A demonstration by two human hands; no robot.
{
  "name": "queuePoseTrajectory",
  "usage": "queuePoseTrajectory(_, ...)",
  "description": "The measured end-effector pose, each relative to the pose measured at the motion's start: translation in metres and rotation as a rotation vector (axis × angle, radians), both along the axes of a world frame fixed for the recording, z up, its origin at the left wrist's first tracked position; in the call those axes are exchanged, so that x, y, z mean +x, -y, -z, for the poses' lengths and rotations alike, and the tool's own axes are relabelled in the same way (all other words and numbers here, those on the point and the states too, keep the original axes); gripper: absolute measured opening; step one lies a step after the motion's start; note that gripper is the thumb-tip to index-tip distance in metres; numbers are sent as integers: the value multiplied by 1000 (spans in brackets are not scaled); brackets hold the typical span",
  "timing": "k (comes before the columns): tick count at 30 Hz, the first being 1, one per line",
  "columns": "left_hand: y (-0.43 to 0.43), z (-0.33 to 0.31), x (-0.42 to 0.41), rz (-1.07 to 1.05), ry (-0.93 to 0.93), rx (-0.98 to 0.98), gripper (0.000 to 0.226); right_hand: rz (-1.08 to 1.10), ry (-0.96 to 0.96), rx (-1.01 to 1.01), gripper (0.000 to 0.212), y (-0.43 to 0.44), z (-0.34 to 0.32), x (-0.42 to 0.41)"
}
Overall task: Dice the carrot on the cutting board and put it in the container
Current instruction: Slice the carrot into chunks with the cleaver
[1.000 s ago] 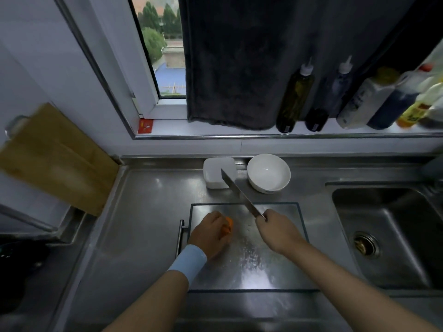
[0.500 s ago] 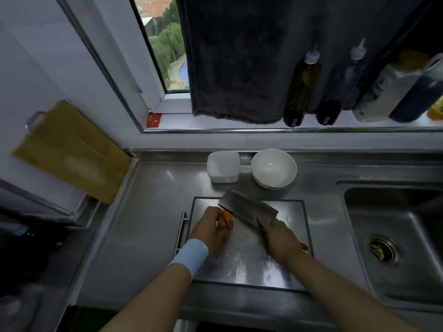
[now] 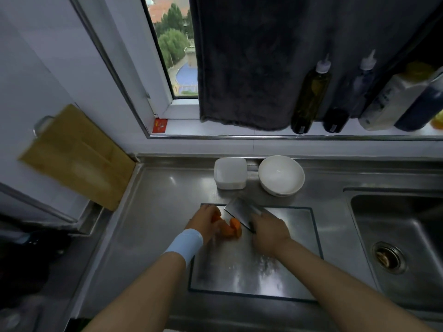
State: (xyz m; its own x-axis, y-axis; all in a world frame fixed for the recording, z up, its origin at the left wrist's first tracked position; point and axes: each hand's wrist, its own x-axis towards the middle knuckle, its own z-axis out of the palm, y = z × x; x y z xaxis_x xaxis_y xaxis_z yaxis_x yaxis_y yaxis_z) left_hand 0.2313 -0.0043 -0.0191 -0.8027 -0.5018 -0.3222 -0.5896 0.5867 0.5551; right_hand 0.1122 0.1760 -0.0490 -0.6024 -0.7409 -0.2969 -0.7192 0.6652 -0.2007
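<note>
A steel cutting board [image 3: 294, 248] lies on the steel counter in front of me. The orange carrot [image 3: 231, 230] sits at the board's far left, split into pieces. My left hand [image 3: 203, 222], with a light blue wristband, holds the left carrot piece. My right hand [image 3: 269, 232] grips the handle of a cleaver [image 3: 239, 213], whose flat blade lies tilted just right of the carrot. A white square container [image 3: 230, 173] stands behind the board, with nothing visible inside.
A white bowl [image 3: 281, 175] sits right of the container. The sink [image 3: 402, 240] with its drain lies at the right. Bottles [image 3: 310, 97] line the window sill under a dark hanging towel [image 3: 251, 61]. A wooden board [image 3: 76, 154] leans on the left wall.
The cleaver came down from pointing at the container onto the carrot, and the carrot now shows as separate pieces. The view has shifted a little.
</note>
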Motion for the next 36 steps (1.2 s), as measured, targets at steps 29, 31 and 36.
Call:
queuePoseTrajectory(29,66,51,-18,318,28,-261,42,348,81,-39,22,44,-7,62)
queuePoseTrajectory(31,65,49,-18,313,-27,-276,42,309,66,-5,26,42,-1,66)
queuePoseTrajectory(36,53,48,-7,352,-184,-231,20,245,162,-75,24,43,8,72)
